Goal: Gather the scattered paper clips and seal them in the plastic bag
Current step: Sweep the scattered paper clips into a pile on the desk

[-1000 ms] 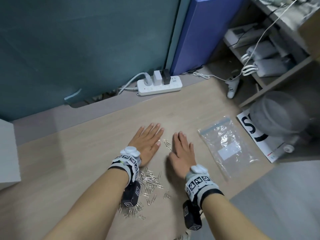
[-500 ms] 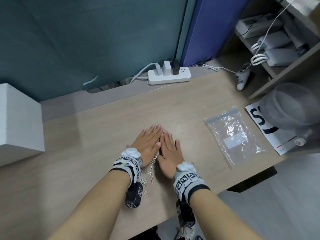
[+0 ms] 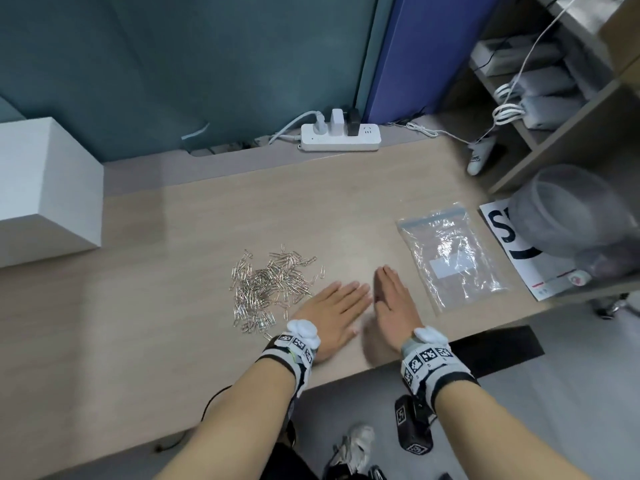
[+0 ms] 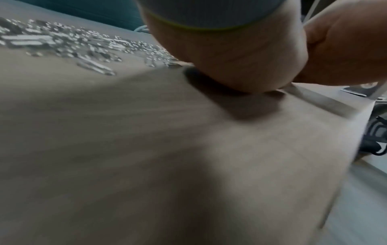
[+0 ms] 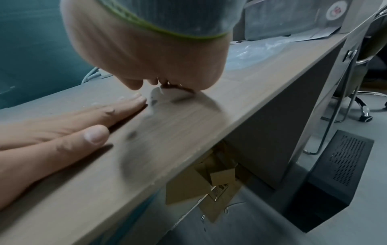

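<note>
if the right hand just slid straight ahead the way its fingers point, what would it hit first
Probably nothing close. The right hand points up the bare desk, passing left of the plastic bag. The first thing in that line looks like the white power strip at the back edge, though depth is hard to judge.

On the counter (image 3: 194, 341) the paper clips (image 3: 270, 285) lie in a loose heap left of centre, the plastic bag (image 3: 450, 254) well apart to the right. Between them, near the front edge, both hands rest — the left hand (image 3: 329, 317) just beside the heap, the right hand (image 3: 394, 306) nearer the bag. Behind, at the back edge, sits a power strip (image 3: 341, 136); a box (image 3: 45, 188) stands far left.
</note>
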A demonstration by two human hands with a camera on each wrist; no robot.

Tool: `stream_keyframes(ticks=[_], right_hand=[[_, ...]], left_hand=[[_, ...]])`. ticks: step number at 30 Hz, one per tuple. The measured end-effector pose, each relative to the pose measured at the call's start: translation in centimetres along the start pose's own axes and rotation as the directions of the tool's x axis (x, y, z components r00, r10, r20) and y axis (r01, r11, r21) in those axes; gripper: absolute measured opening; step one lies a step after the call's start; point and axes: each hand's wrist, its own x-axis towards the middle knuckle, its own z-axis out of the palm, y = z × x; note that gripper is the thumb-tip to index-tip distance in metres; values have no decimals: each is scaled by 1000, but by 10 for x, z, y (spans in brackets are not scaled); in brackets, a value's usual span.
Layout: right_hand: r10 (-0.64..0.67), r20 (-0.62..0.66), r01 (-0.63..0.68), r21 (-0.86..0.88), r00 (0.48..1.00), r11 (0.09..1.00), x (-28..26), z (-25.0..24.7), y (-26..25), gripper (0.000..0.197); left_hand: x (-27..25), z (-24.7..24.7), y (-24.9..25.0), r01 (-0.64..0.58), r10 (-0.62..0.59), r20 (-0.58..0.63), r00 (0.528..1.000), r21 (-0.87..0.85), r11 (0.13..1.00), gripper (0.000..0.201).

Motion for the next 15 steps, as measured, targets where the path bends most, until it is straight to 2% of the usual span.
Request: stream_keyframes(ticks=[3, 5, 9, 15], right_hand=[[-7, 103, 17, -94, 995, 995, -9, -2, 0, 82], [-12, 157, 39, -174, 987, 984, -14, 2, -4, 82], [-40, 175, 81, -233, 984, 969, -20, 16, -19, 84], [-124, 231, 176, -217, 965, 960, -8, 31, -47, 95]], left_hand=[[-5, 0, 3, 127, -127, -31, 991, 15, 992, 68], [-15, 1, -6, 241, -240, -56, 969, 15, 970, 69], [-38, -3, -30, 455, -450, -98, 887, 34, 890, 69], [-83, 0, -27, 652, -657, -116, 745, -85, 754, 84]])
